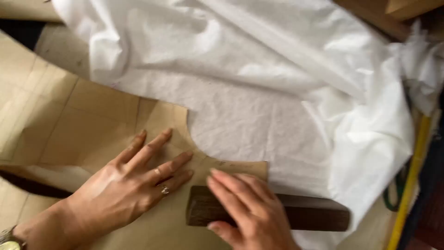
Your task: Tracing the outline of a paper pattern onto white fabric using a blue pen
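1. The brown paper pattern, overlapping the white fabric, is pinned flat by the open left hand.
2. A dark wooden block at the pattern's lower edge is pressed under the right hand, fingers flat, not closed round it.
3. Positioning seems underway; steady alignment is needed next.

Brown paper pattern lies flat under the left fingers, curved edge just past the fingertips. Dark wood block lies flat beneath the right fingers.
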